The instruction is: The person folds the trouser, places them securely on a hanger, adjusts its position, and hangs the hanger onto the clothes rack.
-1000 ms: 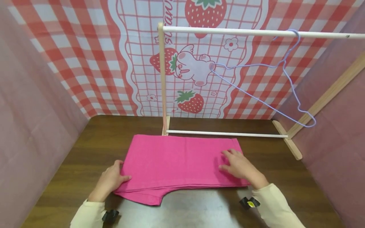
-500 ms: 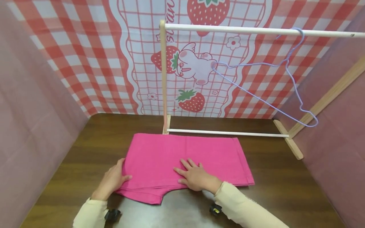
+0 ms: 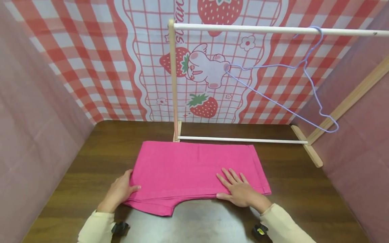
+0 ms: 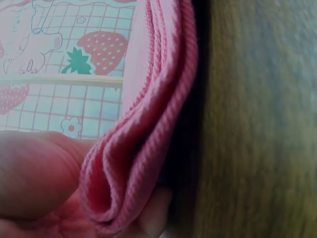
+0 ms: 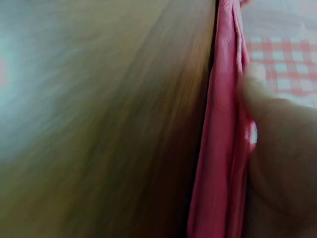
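Note:
Folded pink trousers (image 3: 185,168) lie flat on the dark wooden table, with the curved crotch edge facing me. My left hand (image 3: 118,191) holds their left edge, thumb on top and the other fingers beneath. In the left wrist view, the layered fold (image 4: 143,134) sits between the thumb (image 4: 37,173) and a fingertip under it. On the right half of the trousers, my right hand (image 3: 241,193) rests palm down with its fingers spread. The right wrist view shows its thumb (image 5: 257,94) along the near edge of the cloth (image 5: 220,124).
Behind the trousers stands a clothes rack with a white top rail (image 3: 243,29), a wooden post (image 3: 173,81) and a low white bar (image 3: 243,139). A lilac hanger (image 3: 273,101) hangs toward its right end. Pink curtains (image 3: 36,118) flank the wooden table (image 3: 100,148).
My right hand has gone from the right part of the trousers to their middle, then slid back rightward with fingers spread. The left hand has kept its hold on the left edge.

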Action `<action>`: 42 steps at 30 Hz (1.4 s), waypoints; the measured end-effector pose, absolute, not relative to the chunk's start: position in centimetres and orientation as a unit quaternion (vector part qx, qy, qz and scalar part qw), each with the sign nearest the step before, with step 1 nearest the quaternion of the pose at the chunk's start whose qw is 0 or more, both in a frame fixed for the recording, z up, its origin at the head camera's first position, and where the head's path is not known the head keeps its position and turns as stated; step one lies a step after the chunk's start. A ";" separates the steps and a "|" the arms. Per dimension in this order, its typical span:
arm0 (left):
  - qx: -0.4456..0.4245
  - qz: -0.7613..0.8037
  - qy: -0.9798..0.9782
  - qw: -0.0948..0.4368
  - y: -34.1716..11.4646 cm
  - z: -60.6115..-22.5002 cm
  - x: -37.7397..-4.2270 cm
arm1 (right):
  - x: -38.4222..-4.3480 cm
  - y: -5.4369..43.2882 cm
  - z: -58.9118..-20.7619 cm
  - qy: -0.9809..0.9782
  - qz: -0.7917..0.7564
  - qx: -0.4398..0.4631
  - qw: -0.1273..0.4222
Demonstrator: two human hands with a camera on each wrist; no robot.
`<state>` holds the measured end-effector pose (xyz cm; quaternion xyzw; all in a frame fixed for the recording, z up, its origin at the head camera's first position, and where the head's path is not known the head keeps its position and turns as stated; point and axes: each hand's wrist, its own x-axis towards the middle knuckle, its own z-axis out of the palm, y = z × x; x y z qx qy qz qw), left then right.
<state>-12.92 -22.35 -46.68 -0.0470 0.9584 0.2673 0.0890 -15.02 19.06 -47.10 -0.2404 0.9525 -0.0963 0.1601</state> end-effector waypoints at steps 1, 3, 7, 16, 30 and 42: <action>-0.046 0.268 0.958 0.089 -22.3 -46.7 -12.9 | -14.9 19.6 -47.2 0.954 -0.104 -0.237 0.152; -0.042 0.268 0.959 0.087 -22.3 -46.9 -12.9 | -14.5 20.7 -47.4 0.958 -0.118 -0.227 0.133; -0.037 0.275 0.957 0.083 -22.1 -47.2 -12.8 | -13.9 22.9 -47.5 0.970 -0.126 -0.189 0.089; -0.035 0.280 0.955 0.089 -22.8 -47.3 -12.8 | -13.9 24.9 -47.8 0.980 -0.121 -0.139 0.071; -0.043 0.474 0.850 0.228 -25.7 -46.7 -18.5 | -15.8 23.1 -44.8 0.970 -0.084 -0.178 0.145; -0.064 0.488 0.843 0.216 -25.5 -46.2 -23.8 | -20.3 18.5 -41.5 0.958 0.012 -0.198 0.209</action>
